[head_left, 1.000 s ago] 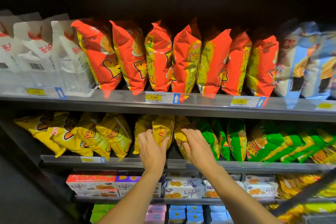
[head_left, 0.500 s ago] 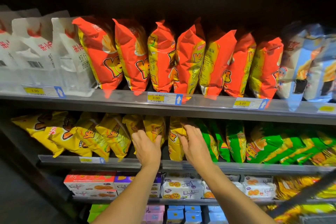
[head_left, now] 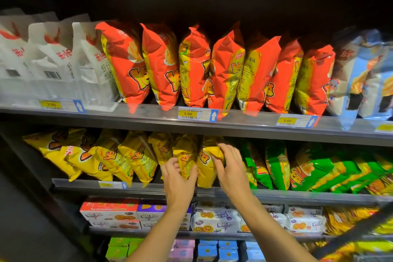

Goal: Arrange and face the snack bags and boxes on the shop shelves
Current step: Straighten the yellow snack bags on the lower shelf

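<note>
Head cam, shop aisle: a worker's left hand (head_left: pixel 178 178) is gripping a yellow snack bag (head_left: pixel 185 155) low on its body, thumb on one side and curled fingers on the other. The right hand (head_left: pixel 231 168) is pinching the end yellow bag (head_left: pixel 207 169) next door by its upper edge, thumb in front and fingers hooked over the top. The two bags are standing on the middle shelf (head_left: pixel 297 197), touching each other, just beside the green bags (head_left: pixel 276 166).

Both forearms are reaching up and fwd from the bottom of the frame. The wrists are sitting about level w/ the shelf's front rail, and the palms are turning in toward each other.

Step in hand, by the look of it, is squaring up and facing these two bags. The leaning yellow bags (head_left: pixel 110 155) further left are tipping over at an angle and prob. waiting their turn. The next move likely calls for a light twist to bring the printed fronts out, then a nudge toward the rail w/o crushing the puffy packs.

Overhead, orange bags (head_left: pixel 191 66) are crowding the top shelf (head_left: pixel 127 118) betw. white bags (head_left: pixel 53 59) and blue bags (head_left: pixel 361 74). Biscuit boxes (head_left: pixel 110 212) are sitting on the shelf below.
</note>
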`<state>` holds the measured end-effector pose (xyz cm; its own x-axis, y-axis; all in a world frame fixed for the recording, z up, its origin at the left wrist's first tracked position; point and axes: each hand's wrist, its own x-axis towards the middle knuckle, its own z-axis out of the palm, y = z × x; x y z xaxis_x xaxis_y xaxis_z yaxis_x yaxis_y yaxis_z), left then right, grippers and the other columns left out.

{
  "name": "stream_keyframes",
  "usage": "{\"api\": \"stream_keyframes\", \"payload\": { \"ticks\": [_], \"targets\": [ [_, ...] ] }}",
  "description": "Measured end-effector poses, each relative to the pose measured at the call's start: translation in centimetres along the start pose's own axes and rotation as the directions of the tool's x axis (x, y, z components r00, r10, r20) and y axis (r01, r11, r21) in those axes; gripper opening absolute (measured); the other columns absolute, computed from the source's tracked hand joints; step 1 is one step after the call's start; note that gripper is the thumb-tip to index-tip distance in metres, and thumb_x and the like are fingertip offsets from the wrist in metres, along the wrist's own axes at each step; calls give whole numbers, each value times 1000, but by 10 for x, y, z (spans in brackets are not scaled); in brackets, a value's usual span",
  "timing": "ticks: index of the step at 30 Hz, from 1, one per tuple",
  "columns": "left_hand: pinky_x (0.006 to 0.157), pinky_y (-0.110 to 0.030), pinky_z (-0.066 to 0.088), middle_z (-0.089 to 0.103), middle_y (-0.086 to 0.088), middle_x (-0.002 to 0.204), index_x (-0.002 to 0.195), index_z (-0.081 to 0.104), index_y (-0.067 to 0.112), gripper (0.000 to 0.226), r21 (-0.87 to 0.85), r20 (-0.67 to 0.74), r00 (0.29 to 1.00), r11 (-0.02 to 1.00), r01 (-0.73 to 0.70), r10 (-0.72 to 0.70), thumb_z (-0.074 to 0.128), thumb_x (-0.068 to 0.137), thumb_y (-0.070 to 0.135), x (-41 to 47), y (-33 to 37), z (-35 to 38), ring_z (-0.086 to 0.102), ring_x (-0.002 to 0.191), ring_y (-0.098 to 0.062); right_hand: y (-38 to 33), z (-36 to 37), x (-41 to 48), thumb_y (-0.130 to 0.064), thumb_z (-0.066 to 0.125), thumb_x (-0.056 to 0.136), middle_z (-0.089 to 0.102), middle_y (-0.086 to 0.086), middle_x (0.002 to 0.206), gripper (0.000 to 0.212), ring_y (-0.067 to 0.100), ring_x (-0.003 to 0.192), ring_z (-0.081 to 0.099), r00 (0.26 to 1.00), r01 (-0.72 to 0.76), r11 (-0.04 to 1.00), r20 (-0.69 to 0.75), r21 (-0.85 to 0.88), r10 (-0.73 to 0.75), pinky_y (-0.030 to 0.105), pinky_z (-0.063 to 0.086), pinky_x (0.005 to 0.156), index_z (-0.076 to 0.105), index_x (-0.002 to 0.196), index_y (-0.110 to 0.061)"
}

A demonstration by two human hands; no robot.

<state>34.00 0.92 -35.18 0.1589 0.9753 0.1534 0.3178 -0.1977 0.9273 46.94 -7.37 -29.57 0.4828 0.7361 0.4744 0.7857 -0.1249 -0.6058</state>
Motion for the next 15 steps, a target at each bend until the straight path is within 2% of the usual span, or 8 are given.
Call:
{"api": "stream_keyframes", "payload": {
  "ticks": [3, 5, 7, 9, 12, 15],
  "targets": [
    [94, -34, 52, 41, 8, 123, 135, 41, 30, 66, -34, 100, 990, 994, -101, 104, 83, 84, 42, -15, 3, -7, 50, 113, -13, -7, -5, -7, -21, 66, 101, 51, -12, 127, 38, -3, 121, 42, 1000, -15, 998, -25, 69, 16, 0, 27, 102, 59, 138, -15],
    [102, -31, 45, 38, 10, 132, 144, 38, 28, 83, -5, 158, 974, 987, -161, 160, 82, 79, 53, -22, 6, -11, 44, 125, -10, -11, -8, -13, -21, 67, 101, 51, -13, 129, 38, 0, 124, 44, 998, -26, 994, -62, 104, 32, 1, 27, 104, 60, 138, -16],
    [110, -29, 35, 31, 16, 142, 155, 31, 24, 102, 46, 199, 955, 971, -233, 219, 80, 74, 62, -29, 11, -12, 32, 135, -3, -16, -11, -20, -23, 67, 100, 53, -12, 130, 39, 3, 126, 47, 995, -49, 988, -82, 149, 62, 6, 31, 106, 60, 139, -18],
    [114, -28, 28, 25, 16, 147, 160, 25, 23, 110, 86, 239, 936, 954, -286, 259, 85, 74, 58, -34, 16, -13, 20, 137, 2, -20, -15, -27, -26, 66, 101, 55, -10, 130, 39, 5, 125, 49, 991, -88, 978, -83, 188, 105, 20, 41, 108, 59, 139, -21],
    [116, -32, 34, 28, 6, 157, 160, 23, 25, 104, 85, 282, 910, 937, -338, 303, 86, 81, 49, -41, 23, -15, 26, 143, -5, -28, -20, -36, -29, 63, 102, 55, -10, 126, 36, 8, 121, 52, 985, -147, 963, -59, 226, 164, 36, 50, 105, 58, 137, -23],
    [111, -36, 44, 37, 8, 151, 155, 33, 30, 87, 96, 295, 908, 937, -336, 296, 84, 85, 39, -42, 28, -22, 38, 139, -11, -34, -25, -41, -32, 64, 102, 53, -15, 124, 36, 5, 119, 51, 984, -166, 958, -25, 233, 177, 39, 52, 102, 57, 137, -25]
  ]
}}
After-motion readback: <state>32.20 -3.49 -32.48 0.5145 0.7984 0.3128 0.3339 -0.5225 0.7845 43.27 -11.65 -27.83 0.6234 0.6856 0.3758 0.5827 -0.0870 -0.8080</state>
